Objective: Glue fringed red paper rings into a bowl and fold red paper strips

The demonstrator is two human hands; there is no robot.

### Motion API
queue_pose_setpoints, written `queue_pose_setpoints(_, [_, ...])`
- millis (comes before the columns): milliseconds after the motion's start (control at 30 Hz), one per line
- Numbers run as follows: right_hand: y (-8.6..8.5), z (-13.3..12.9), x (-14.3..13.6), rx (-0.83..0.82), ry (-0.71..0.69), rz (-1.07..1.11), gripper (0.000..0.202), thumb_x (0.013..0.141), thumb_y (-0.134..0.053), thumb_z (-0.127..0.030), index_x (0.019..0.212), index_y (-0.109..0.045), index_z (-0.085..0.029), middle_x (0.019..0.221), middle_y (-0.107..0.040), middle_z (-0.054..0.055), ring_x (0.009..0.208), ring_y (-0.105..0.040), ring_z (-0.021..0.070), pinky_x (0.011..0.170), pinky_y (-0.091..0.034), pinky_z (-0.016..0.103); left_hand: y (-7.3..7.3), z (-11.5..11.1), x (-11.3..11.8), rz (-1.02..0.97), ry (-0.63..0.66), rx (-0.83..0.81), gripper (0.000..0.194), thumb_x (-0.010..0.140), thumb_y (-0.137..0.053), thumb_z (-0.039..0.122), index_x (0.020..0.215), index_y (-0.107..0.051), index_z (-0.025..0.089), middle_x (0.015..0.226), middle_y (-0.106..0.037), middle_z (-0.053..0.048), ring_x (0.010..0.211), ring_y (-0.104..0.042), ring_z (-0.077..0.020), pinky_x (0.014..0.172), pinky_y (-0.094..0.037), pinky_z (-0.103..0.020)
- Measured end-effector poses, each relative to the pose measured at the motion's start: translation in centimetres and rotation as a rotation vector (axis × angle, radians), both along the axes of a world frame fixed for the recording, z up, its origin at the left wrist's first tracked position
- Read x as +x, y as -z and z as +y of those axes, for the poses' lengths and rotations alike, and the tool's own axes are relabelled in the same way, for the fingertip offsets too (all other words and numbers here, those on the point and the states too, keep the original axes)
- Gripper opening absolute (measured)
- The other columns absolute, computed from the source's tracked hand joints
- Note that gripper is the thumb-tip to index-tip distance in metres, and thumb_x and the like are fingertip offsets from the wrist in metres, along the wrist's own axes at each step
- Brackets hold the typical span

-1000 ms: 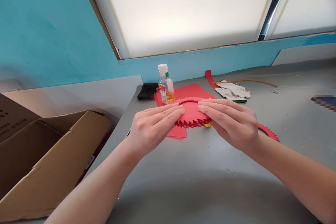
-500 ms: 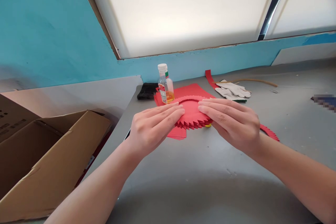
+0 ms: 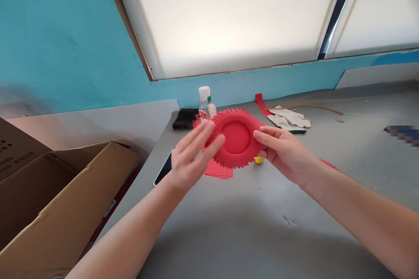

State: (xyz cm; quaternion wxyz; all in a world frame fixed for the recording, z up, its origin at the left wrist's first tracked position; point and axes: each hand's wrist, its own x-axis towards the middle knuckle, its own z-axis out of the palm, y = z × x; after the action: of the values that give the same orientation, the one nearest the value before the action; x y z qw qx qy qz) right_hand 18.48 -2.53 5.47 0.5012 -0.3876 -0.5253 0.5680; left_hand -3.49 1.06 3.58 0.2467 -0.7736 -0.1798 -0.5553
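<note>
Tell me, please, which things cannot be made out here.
All in the head view:
Clear bottle: base hidden by the left hand and red pleated disc.
Left hand: blurred; contact with disc unclear.
Red serrated piece: partly behind the right forearm.
Cardboard box: cut off by left edge.

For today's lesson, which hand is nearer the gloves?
Right. The right hand is on the near side of the gloves, holding the red disc; the left hand is farther off, at the disc's left edge.
</note>
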Motion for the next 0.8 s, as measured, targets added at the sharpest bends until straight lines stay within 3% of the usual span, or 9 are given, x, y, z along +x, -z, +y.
queue_pose_setpoints(100, [0.5, 0.5, 0.1, -0.009, 0.112, 0.015, 0.024, 0.068, -0.069, -0.039, 0.086, -0.065, -0.023, 0.096, -0.068, 0.004, 0.085, -0.064, 0.0175, 0.071, -0.054, 0.029, 0.3, 0.5, 0.4, -0.32, 0.182, -0.71, 0.039, 0.091, -0.045, 0.029, 0.13, -0.043, 0.024, 0.122, -0.057, -0.01, 0.106, -0.058, -0.0213, 0.085, -0.051, -0.036])
queue_pose_setpoints(167, [0.9, 0.8, 0.1, -0.011, 0.156, 0.016, 0.024, 0.067, -0.07, -0.038, 0.085, -0.065, -0.023, 0.095, -0.068, 0.004, 0.083, -0.064, 0.0171, 0.071, -0.054, 0.03, -0.1, 0.3, 0.7, -0.395, 0.366, -1.17, 0.044, 0.092, -0.04, 0.041, 0.131, -0.042, 0.02, 0.115, -0.061, -0.012, 0.097, -0.063, -0.0212, 0.079, -0.054, -0.036])
queue_pose_setpoints(233, [1.2, 1.0, 0.1, -0.008, 0.182, 0.018, 0.023, 0.065, -0.072, -0.036, 0.083, -0.065, -0.024, 0.092, -0.068, 0.003, 0.081, -0.064, 0.0164, 0.07, -0.054, 0.029, -0.7, -0.3, 1.0, -0.418, 0.47, -1.417, 0.047, 0.086, -0.049, 0.046, 0.125, -0.049, 0.019, 0.11, -0.063, -0.011, 0.094, -0.063, -0.022, 0.077, -0.054, -0.035])
queue_pose_setpoints(367, [1.4, 1.1, 0.1, 0.0, 0.189, 0.031, 0.023, 0.063, -0.074, -0.033, 0.082, -0.066, -0.024, 0.088, -0.068, 0.001, 0.075, -0.064, 0.0141, 0.068, -0.054, 0.028, -1.3, -1.3, 1.4, -0.459, 0.476, -1.495, 0.043, 0.072, -0.068, 0.04, 0.108, -0.06, 0.017, 0.104, -0.066, -0.008, 0.092, -0.063, -0.0219, 0.078, -0.054, -0.034])
queue_pose_setpoints(500, [1.3, 1.1, 0.1, -0.006, 0.137, 0.017, 0.025, 0.066, -0.072, -0.035, 0.087, -0.068, -0.023, 0.089, -0.069, 0.003, 0.076, -0.063, 0.0144, 0.068, -0.053, 0.027, -1.3, -1.4, 1.5, -0.466, 0.51, -1.506, 0.038, 0.072, -0.068, 0.037, 0.103, -0.062, 0.016, 0.102, -0.066, -0.007, 0.092, -0.063, -0.0219, 0.08, -0.053, -0.037])
queue_pose_setpoints(800, [1.3, 1.1, -0.3, 0.043, 0.17, 0.011, 0.023, 0.066, -0.072, -0.036, 0.084, -0.07, -0.023, 0.088, -0.07, 0.004, 0.078, -0.064, 0.0175, 0.069, -0.053, 0.03, -1.4, -1.5, 1.7, -0.465, 0.553, -1.542, 0.029, 0.075, -0.067, 0.033, 0.098, -0.064, 0.016, 0.099, -0.067, -0.006, 0.09, -0.064, -0.0219, 0.081, -0.053, -0.036])
